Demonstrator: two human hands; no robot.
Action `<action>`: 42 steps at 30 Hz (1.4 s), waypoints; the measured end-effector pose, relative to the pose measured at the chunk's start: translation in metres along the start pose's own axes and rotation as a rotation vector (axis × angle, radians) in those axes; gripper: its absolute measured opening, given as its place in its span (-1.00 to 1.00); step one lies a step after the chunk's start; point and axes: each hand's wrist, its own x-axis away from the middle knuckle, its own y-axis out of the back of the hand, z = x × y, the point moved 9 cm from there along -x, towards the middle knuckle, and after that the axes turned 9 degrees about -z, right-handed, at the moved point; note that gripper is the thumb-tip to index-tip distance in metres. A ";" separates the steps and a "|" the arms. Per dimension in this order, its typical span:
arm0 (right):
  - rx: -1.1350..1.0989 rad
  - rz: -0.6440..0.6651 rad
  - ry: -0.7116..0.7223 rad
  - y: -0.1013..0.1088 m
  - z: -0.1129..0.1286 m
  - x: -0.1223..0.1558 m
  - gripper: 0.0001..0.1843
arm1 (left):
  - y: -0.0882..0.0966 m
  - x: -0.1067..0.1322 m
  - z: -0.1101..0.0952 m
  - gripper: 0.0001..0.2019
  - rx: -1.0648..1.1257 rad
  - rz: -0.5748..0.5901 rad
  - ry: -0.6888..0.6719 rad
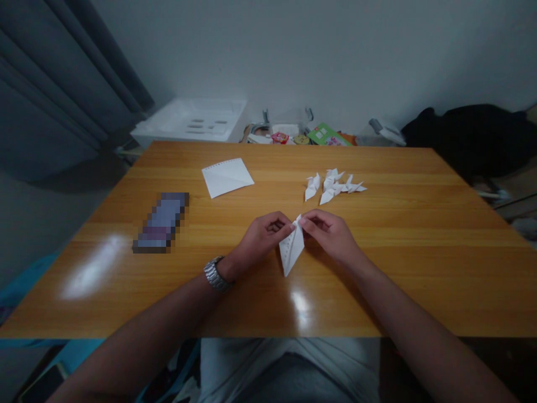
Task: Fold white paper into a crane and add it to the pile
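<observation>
A partly folded piece of white paper, kite-shaped with a row of punched holes down one side, is held between my two hands just above the table. My left hand pinches its upper end from the left, thumb on the front. From the right, my right hand pinches the same narrow top with thumb and fingers. Several small folded paper birds lie in a cluster beyond my right hand. Farther left, a flat white sheet with punched holes rests on the wood.
On the left of the wooden table lies a blurred-out phone-like object. Behind the far edge stand a white plastic bin, a green booklet and other small items. A black cloth-like heap sits at the back right.
</observation>
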 end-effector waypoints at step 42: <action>0.112 0.210 -0.068 -0.035 -0.021 0.014 -0.61 | 0.012 0.000 -0.001 -0.77 -0.134 -0.182 0.026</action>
